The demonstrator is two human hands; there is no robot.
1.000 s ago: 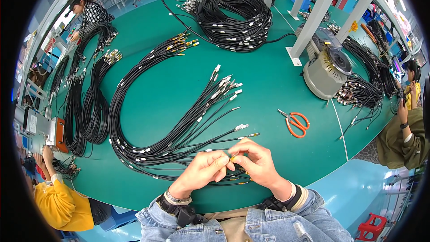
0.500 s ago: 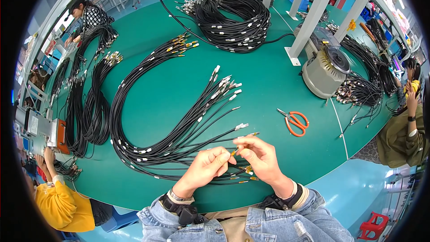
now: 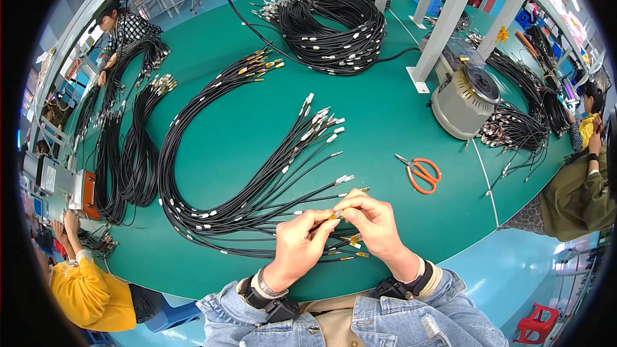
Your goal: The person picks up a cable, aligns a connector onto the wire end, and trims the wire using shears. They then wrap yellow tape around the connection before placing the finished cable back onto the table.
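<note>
Head view shows left hand [image 3: 301, 242] and right hand [image 3: 373, 222] pinching a gold-tipped cable end [image 3: 335, 216]; steady, square alignment seems wise.

Orange-handled scissors [image 3: 421, 173] lie flat on the green table [image 3: 244, 122], near a grey round machine [image 3: 464, 101] set beside a white post [image 3: 443, 22]. A coiled black cable pile [image 3: 337, 29] is seen at the far edge. An orange-sided box [image 3: 77, 189] sits at left.

Big teal worktable [image 3: 244, 122] fills the frame, white support posts [image 3: 450, 19] upper right, light-blue floor [image 3: 533, 270] (glossy) lower right.
</note>
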